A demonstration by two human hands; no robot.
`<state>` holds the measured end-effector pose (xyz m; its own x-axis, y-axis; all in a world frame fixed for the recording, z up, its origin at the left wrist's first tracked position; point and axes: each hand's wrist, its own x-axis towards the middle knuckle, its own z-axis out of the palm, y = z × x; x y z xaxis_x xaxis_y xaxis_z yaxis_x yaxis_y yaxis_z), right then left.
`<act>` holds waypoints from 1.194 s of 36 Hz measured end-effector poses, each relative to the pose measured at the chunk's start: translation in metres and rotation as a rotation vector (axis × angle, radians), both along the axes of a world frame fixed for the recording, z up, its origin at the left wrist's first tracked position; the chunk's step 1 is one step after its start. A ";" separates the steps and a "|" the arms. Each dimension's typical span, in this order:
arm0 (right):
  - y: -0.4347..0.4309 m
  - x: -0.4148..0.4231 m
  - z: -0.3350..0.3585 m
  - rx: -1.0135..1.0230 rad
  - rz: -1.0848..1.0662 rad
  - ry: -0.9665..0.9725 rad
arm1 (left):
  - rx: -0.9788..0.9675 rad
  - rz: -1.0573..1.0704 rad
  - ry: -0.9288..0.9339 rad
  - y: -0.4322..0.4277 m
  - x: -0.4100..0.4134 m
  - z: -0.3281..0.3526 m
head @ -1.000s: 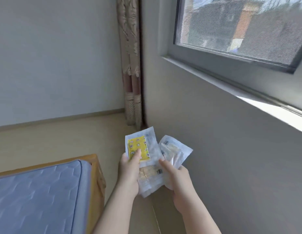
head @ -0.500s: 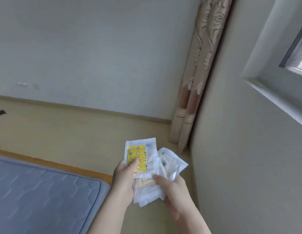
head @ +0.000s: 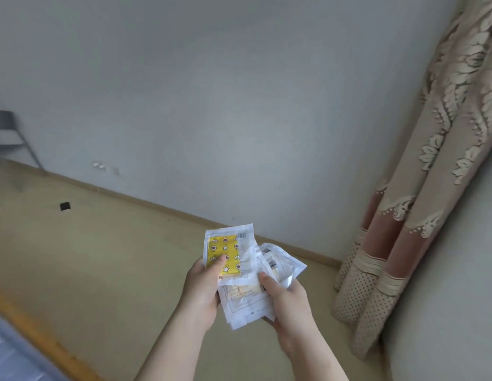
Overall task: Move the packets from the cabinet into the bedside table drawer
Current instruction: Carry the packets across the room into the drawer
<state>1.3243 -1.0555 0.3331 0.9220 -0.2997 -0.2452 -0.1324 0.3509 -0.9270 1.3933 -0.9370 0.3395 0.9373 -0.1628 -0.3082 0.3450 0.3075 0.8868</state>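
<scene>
You hold a fanned bunch of packets (head: 240,296) out over the floor (head: 102,257), pinched from both sides: your left hand (head: 202,287) presses its thumb on the yellow star-patterned packet (head: 225,253) on top, and your right hand (head: 287,303) thumbs the clear packets (head: 283,268). The yellow packet's long axis runs away from you, barcode end toward the wall (head: 239,105). The clear ones splay out toward the curtain (head: 404,215).

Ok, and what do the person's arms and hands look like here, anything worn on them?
Nothing worn shows. The left hand and right hand are bare, without gloves or visible rings. The left forearm and right forearm are bare down to the frame's edge: no sleeve, watch or bracelet in view.
</scene>
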 end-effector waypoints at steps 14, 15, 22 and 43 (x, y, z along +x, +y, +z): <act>-0.085 0.253 0.009 -0.008 0.424 -0.049 | 0.041 0.383 -0.005 -0.060 0.193 -0.007; -0.084 0.268 0.009 -0.004 0.457 -0.047 | 0.049 0.411 -0.002 -0.059 0.203 -0.008; -0.051 0.354 -0.007 0.049 0.603 0.070 | 0.083 0.621 0.081 -0.028 0.261 -0.022; 0.182 0.671 0.006 0.065 0.739 0.113 | 0.066 0.821 0.056 0.203 0.544 -0.007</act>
<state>1.9949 -0.8734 0.3390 0.8454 0.4063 -0.3467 -0.4482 0.1868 -0.8742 1.9375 -0.7339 0.3326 0.7330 0.5874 -0.3431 0.0774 0.4290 0.9000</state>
